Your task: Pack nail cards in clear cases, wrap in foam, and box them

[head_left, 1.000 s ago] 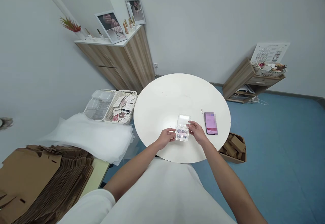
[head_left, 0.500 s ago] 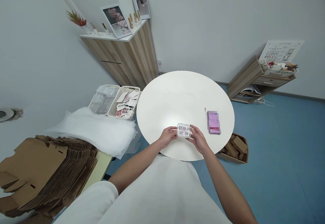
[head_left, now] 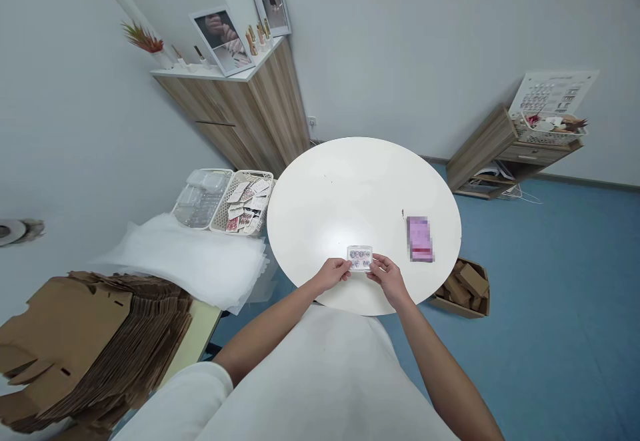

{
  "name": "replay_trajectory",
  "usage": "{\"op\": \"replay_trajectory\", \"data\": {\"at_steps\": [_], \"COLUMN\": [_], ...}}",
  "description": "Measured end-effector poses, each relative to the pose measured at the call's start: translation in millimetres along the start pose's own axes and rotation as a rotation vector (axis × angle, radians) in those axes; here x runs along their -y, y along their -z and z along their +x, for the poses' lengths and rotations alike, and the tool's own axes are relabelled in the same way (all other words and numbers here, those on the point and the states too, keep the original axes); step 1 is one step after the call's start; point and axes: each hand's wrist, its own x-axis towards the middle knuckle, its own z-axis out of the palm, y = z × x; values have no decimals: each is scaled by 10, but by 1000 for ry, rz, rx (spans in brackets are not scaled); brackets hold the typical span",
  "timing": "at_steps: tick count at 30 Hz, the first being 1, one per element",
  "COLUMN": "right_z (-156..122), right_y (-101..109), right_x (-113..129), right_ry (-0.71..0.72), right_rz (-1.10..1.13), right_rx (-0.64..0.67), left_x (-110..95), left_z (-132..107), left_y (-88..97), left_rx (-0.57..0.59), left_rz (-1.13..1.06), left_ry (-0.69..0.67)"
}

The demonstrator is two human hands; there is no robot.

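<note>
1. Round white table (head_left: 350, 181) stood in a pale-walled room w/ blue floor; the work sat at its near edge.
2. Fingertips (head_left: 346, 267) of the left hand (head_left: 334, 273) pinched the left end of a small clear plastic case (head_left: 360, 257). The right hand (head_left: 387, 276) pinched the right end, so both were closed on it. Case lay flat & low over the near edge. Couldn't tell if it touched the top.
3. Step, as I judged it: lid looked down over the base, and the case was being held or pressed shut from both ends. Any further move would call for an even two-sided grip, as the thin plastic looked slick & light.
4. Just right of the hands lay a flat pink rectangular item (head_left: 419, 238), blurred, apart from the case.
5. Counts, going outward:
   - 1 case; the purple bits inside were too small to count
   - 1 pink item
   - 2 white mesh baskets (head_left: 223, 201) left of the table
   - 1 pile of white foam sheets (head_left: 185, 261)
   - 1 stack of flat brown cardboard (head_left: 100, 334)
   - 1 open brown carton (head_left: 463, 289) on the floor
   - 2 framed pics (head_left: 223, 31) on a wood cabinet (head_left: 250, 114)
</note>
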Motion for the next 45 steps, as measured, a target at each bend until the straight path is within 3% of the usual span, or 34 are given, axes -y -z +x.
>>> {"op": "replay_trajectory", "data": {"at_steps": [6, 11, 15, 21, 27, 33, 40, 45], "right_z": [2, 70, 88, 137, 286, 530, 1021, 1379], "right_y": [15, -31, -86, -236, -513, -1076, -1964, -2409], "right_x": [-12, -51, -37, 27, -106, -226, -281, -369], "right_ry": [2, 69, 88, 174, 167, 108, 111, 62], "right_rz": [-124, -273, -339, -509, -625, -602, -580, -620], "right_rx": [-26, -99, -66, 12, -12, 47, 5, 31], "left_x": [33, 38, 102, 217, 316, 411, 363, 364], "left_z": [37, 39, 58, 72, 15, 46, 222, 351], "left_y": [19, 59, 77, 162, 374, 800, 1609, 2099], "left_rx": [-26, -75, -111, -334, -404, -536, -619, -631], "left_rz": [136, 246, 240, 116, 187, 176, 159, 166], "left_ry": [-127, -114, -121, -170, -192, -150, -45, -3]}}
